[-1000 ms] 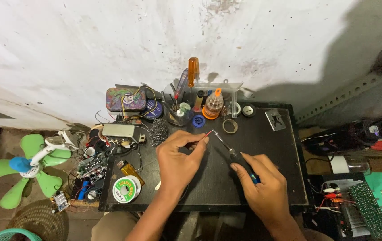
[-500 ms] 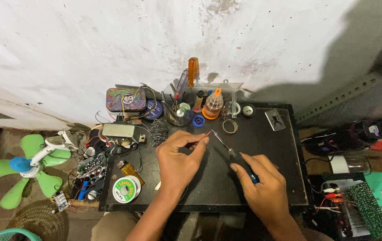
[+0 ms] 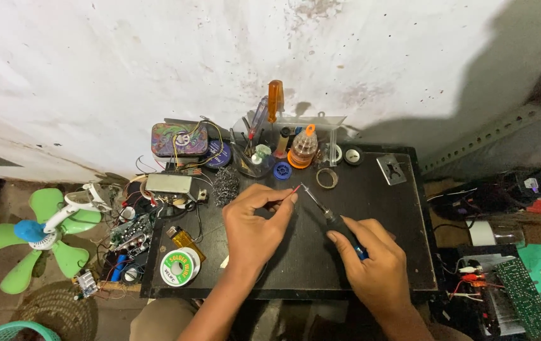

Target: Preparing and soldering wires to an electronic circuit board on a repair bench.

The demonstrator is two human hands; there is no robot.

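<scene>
My left hand [image 3: 255, 224] pinches a thin red wire [image 3: 296, 188] between thumb and forefinger over the black work board [image 3: 371, 208]. My right hand [image 3: 375, 268] grips a soldering iron [image 3: 324, 213] by its dark handle. Its metal tip points up and left, right beside the end of the red wire. Both hands hover above the middle of the board.
A solder spool [image 3: 180, 266], an amber lighter [image 3: 188, 241], a steel wool ball [image 3: 225, 184], a decorated tin [image 3: 179, 139], a small bottle [image 3: 304, 148], a screwdriver [image 3: 275, 101] and a tape ring [image 3: 327, 178] crowd the board's left and back. A green fan [image 3: 36, 237] lies left; circuit boards [image 3: 523, 293] lie right.
</scene>
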